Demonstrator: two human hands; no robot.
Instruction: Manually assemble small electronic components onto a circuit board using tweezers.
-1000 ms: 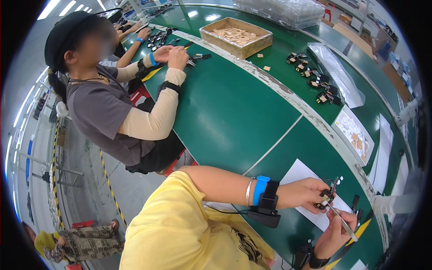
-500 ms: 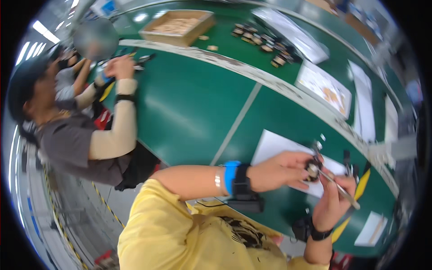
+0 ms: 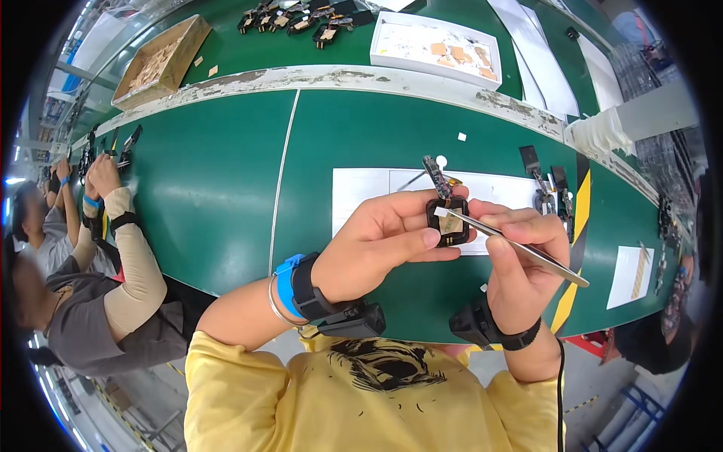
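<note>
My left hand holds a small black device housing by its edges, thumb in front and fingers behind. A tan patch shows inside the housing, and a narrow circuit board stands out from its top. Pinched in my right hand is a pair of metal tweezers, slanting down to the right. Their tip meets a small white square at the upper left of the housing's inside. Whether the square is stuck down or gripped, I cannot tell.
White paper lies under my hands. Similar black devices lie on the right, near yellow-black tape. Beyond the ledge stand a white tray of tan pieces and a cardboard box. A co-worker sits on the left.
My head view has swung to the right, shifting the scene leftward. Both hands still hold the housing and tweezers; the tweezers' tip and the white square now show plainly over the housing.
</note>
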